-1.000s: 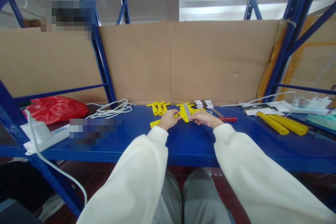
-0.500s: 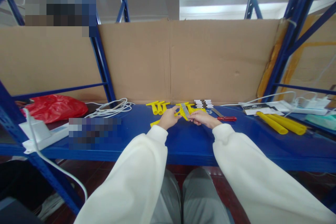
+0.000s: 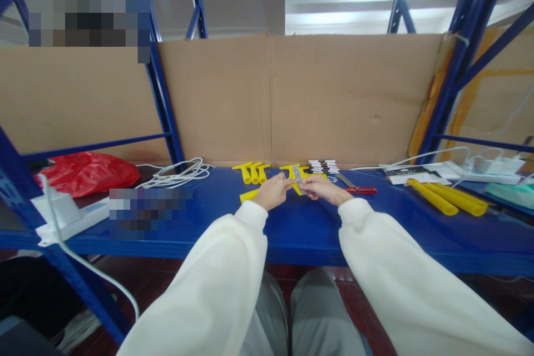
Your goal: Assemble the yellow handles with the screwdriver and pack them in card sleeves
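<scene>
My left hand [image 3: 273,191] is closed at the near left of a yellow plastic piece [image 3: 298,189], its index finger reaching across to a flat grey plate [image 3: 296,173] lying against it. From the other side, my right hand [image 3: 324,188] pinches the lower end of the plate and the yellow piece. The fingers hide part of both. Beyond my left hand stand several yellow T-shaped handles [image 3: 247,173]. A yellow tube-like part [image 3: 249,195] lies beside my left wrist. Right of my right hand is a red-handled screwdriver-like tool [image 3: 361,190].
Several small white-and-dark pieces [image 3: 324,167] lie in a row at the back, near a grey metal strip [image 3: 345,179]. Yellow tubes [image 3: 434,196] rest at right. White cables [image 3: 179,173], a red bag [image 3: 89,171] and a power strip [image 3: 83,217] occupy the left. Cardboard [image 3: 317,94] closes the back.
My left hand has shifted slightly, and its index finger now stretches over toward the grey plate. The plate and yellow piece have turned a little between my hands.
</scene>
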Demonstrator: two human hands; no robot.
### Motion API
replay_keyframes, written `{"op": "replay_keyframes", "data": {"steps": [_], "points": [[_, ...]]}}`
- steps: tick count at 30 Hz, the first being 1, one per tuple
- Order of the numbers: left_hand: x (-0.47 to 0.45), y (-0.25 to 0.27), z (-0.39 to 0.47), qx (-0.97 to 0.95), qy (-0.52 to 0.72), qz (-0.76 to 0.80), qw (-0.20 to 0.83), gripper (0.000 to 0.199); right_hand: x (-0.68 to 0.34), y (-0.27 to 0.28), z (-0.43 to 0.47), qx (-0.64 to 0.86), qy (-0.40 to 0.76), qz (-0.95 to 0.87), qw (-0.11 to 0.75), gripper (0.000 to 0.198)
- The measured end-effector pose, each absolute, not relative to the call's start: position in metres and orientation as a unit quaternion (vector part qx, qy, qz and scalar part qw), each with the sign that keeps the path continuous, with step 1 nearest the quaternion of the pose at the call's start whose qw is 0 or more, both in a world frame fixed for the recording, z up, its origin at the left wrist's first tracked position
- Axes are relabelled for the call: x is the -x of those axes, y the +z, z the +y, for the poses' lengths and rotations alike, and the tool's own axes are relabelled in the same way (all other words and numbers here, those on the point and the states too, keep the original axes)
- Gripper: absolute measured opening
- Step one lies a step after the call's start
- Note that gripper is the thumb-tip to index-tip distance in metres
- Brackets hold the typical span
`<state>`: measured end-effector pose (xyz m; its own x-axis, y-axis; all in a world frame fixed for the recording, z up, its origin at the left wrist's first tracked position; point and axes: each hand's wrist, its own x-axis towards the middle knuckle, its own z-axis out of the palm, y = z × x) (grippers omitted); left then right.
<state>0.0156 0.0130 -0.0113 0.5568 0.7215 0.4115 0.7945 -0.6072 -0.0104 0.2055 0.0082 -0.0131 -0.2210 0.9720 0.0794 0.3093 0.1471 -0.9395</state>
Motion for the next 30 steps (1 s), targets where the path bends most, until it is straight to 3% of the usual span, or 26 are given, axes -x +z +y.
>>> {"op": "replay_keyframes", "data": {"steps": [9, 14, 23, 30], "points": [[-0.018, -0.011, 0.01, 0.884, -0.166, -0.423, 0.107, 0.047, -0.209, -0.013, 0.007, 0.463, 0.401, -0.702, 0.365, 0.035], [-0.018, -0.01, 0.008, 0.889, -0.149, -0.418, 0.112, 0.047, -0.211, -0.017, 0.01, 0.461, 0.419, -0.698, 0.353, 0.03], [-0.021, -0.007, 0.003, 0.899, -0.134, -0.394, 0.136, 0.051, -0.209, -0.013, 0.011, 0.483, 0.421, -0.62, 0.452, 0.008], [-0.025, -0.009, 0.0, 0.916, -0.119, -0.351, 0.152, 0.052, -0.211, -0.015, 0.016, 0.49, 0.361, -0.613, 0.504, 0.027]]}}
